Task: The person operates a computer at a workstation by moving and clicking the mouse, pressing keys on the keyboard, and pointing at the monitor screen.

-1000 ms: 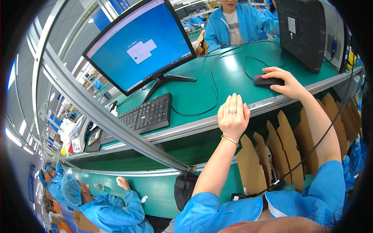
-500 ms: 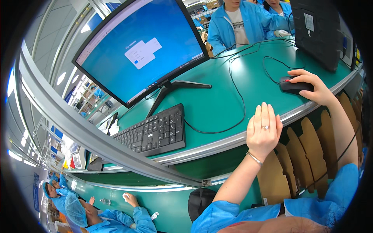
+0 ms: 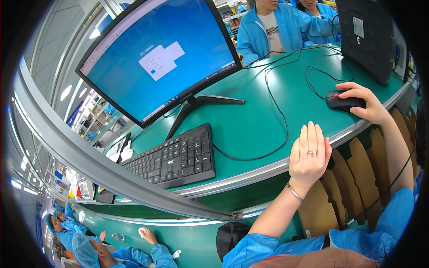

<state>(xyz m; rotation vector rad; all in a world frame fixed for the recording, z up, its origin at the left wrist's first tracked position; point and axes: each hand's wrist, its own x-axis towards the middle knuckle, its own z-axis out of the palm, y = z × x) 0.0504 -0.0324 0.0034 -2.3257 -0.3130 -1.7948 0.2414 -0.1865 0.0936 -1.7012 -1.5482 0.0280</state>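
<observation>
My right hand point(image 3: 365, 103) rests over a black mouse point(image 3: 342, 102) with a red wheel, its fingers curved on top and the thumb along the near side. My left hand point(image 3: 308, 158) is at the bench's metal edge, back up. Its fingers are straight and lie side by side, with nothing seen in them; a ring and a bracelet show. The palm is hidden. Left of it sits a black keyboard point(image 3: 172, 161), apart from both hands. Behind the keyboard a monitor point(image 3: 156, 62) shows a pale login-like box on blue.
A grey metal post point(image 3: 111, 172) crosses in front of the keyboard. Loose black cables point(image 3: 286, 129) loop over the green bench point(image 3: 250, 129). Flat brown cardboard pieces point(image 3: 348, 187) stand under the edge. A dark device point(image 3: 364, 40) stands at the back right. Co-workers in blue point(image 3: 275, 31) are across the bench.
The whole view has shifted slightly. My right hand stays on the mouse, and my left hand keeps its flat pose near the edge. The screen looks the same.
</observation>
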